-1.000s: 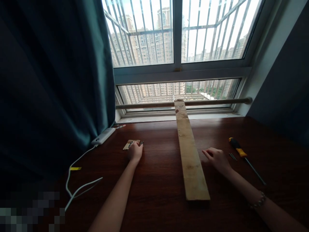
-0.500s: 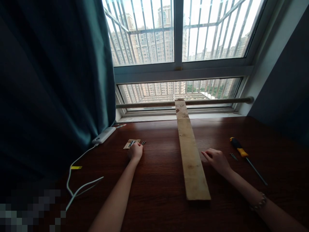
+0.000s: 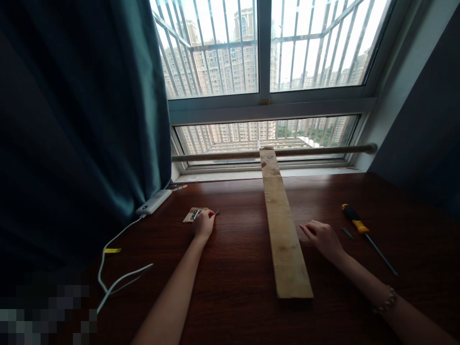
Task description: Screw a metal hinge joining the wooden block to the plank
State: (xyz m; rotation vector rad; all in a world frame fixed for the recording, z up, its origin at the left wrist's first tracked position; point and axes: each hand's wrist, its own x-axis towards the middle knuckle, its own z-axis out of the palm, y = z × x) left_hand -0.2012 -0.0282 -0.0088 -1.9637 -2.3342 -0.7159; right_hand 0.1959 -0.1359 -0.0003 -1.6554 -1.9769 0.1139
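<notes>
My left hand is over the left part of the table, its fingertips pinched at a small metal screw. Partly beneath that hand lies a small tan card with a dark, clear-windowed middle. A long, flat wooden board runs from the near side of the table towards the window, its far end by the rail. Just right of the board, my right hand rests with curled, closed fingers; nothing shows in them. Several screws and a yellow-and-black screwdriver lie farther right.
The brown wooden table reaches the window sill. A white power bank with a white cable lies at the left by a dark curtain. A metal rail crosses in front of the barred window.
My left fingers have shifted slightly right and closed about the screw beside the card. My right hand, the board and the screwdriver keep their places.
</notes>
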